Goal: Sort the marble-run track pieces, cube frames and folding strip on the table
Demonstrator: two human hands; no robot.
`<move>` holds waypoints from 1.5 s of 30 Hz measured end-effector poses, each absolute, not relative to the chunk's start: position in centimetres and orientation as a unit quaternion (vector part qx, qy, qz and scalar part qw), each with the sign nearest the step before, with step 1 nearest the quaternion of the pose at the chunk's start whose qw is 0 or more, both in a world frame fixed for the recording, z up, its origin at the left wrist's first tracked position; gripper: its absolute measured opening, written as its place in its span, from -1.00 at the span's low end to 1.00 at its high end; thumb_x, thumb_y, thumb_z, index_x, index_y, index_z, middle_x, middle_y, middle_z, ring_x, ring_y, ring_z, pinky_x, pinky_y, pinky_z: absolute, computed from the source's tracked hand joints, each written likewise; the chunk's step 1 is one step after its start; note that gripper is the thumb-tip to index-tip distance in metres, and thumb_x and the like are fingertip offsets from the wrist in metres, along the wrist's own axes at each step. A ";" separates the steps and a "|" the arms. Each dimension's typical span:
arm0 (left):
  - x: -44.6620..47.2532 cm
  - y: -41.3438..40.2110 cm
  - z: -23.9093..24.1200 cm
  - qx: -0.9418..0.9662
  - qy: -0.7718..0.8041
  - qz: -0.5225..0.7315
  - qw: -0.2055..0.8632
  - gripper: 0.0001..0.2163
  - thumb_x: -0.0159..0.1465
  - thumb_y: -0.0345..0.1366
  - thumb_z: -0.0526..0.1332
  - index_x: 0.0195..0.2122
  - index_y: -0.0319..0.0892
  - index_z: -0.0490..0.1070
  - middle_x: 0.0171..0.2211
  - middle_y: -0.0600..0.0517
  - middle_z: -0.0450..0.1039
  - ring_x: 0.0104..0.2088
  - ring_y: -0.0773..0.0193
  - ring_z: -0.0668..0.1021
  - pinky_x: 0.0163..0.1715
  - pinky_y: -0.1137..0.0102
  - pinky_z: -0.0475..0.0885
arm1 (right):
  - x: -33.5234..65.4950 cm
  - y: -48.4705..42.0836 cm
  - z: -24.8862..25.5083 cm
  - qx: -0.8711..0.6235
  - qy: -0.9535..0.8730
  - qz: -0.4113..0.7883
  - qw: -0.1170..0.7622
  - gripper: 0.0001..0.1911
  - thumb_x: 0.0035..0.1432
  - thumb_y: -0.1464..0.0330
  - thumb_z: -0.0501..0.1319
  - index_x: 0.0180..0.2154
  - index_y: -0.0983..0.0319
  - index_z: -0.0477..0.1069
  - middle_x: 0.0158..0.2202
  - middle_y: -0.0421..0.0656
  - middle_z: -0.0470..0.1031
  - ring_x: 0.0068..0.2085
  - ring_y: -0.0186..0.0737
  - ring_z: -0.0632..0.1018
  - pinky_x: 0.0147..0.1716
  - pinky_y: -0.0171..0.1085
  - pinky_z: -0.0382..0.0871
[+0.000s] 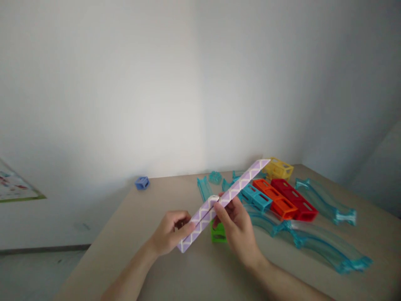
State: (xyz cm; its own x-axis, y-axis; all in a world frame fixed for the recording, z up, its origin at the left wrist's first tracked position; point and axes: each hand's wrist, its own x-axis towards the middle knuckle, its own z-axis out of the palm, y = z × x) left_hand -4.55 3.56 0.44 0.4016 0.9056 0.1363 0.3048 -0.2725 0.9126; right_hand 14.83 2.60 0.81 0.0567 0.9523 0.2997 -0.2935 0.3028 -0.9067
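Pale walls [125, 83], forming the background. Beige tabletop [134, 225], set against the walls, its left edge running diagonally toward the viewer. Poster [15, 188], mounted at far left, partly cut off by the frame.

Wavy translucent teal track [326, 238], laid across the right foreground; a second curved track [322, 198] is placed behind it, near the table's right side.

Snake puzzle [234, 190], lilac with white zigzag lines, held aloft over the table, slanting from lower left to upper right; its lower part is doubled back alongside itself, its upper part extended as a single bar. Right hand [239, 228]: the puzzle is pinched near the fold, between thumb and curled fingers. Left hand [172, 234]: the doubled lower end is gripped, thumb laid on top.

Red block frame [294, 200], orange block frame [275, 200] and light-blue block frame [255, 196], ranged side by side. Yellow block frame [278, 169], placed behind them. Straight teal track [205, 189], partly covered by the puzzle. Green block [218, 234], partly hidden by the right hand. Blue cube [142, 182], stationed at the far left corner. Round teal piece [214, 177], set near the wall.
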 end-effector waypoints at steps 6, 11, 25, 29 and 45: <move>-2.9 2.9 -0.3 0.691 0.424 0.442 0.383 -0.66 0.26 -0.02 0.15 -0.46 -0.21 0.33 -0.59 0.13 0.18 -0.55 0.38 0.25 -0.57 0.48 0.10 | 14.9 2.2 0.7 -0.322 -0.594 0.480 0.560 -0.67 0.18 0.26 0.26 -0.05 0.21 0.28 -0.23 -0.15 0.45 -0.24 -0.23 0.51 -0.36 -0.33 0.44; 0.3 3.2 0.6 0.636 0.415 0.534 0.372 -0.67 0.26 -0.03 0.14 -0.47 -0.19 0.33 -0.55 0.11 0.25 -0.50 0.34 0.32 -0.49 0.49 0.21 | 14.9 1.6 0.9 -0.308 -0.646 0.470 0.516 -0.63 0.17 0.33 0.26 0.00 0.23 0.29 -0.19 -0.09 0.49 -0.23 -0.22 0.52 -0.24 -0.25 0.47; 2.3 4.8 0.6 0.402 0.483 0.531 0.568 -0.57 0.08 0.11 0.25 -0.57 -0.21 0.32 -0.77 0.21 0.15 -0.84 0.48 0.17 -0.90 0.54 0.02 | 15.3 2.3 0.4 -0.276 -0.638 0.461 0.552 -0.69 0.17 0.29 0.27 -0.07 0.22 0.32 -0.15 -0.05 0.50 -0.17 -0.13 0.53 -0.13 -0.18 0.44; 1.8 4.5 1.3 0.365 0.464 0.496 0.636 -0.61 0.07 0.04 0.26 -0.57 -0.23 0.34 -0.74 0.17 0.20 -0.83 0.47 0.21 -0.89 0.54 0.06 | 15.0 2.2 0.0 -0.258 -0.583 0.479 0.603 -0.64 0.15 0.23 0.28 -0.05 0.19 0.29 -0.17 -0.09 0.48 -0.14 -0.14 0.52 -0.10 -0.19 0.42; -0.7 3.4 1.0 0.796 0.213 0.558 0.098 -0.68 0.27 -0.30 0.19 0.05 -0.20 0.33 -0.06 -0.19 0.41 -0.01 0.07 0.47 0.06 0.14 0.34 | 16.0 2.7 2.4 -0.130 -0.425 0.678 0.585 -0.73 0.04 0.31 0.39 -0.20 0.23 0.45 -0.29 -0.13 0.54 -0.27 -0.21 0.55 -0.32 -0.33 0.42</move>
State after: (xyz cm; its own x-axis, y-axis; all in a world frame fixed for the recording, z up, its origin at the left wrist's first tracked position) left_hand -0.71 3.43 0.96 0.2861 0.4485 0.8467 0.2293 -0.8900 0.3940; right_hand 16.01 2.67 2.41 -0.2811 0.9045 0.3207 -0.6839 0.0456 -0.7281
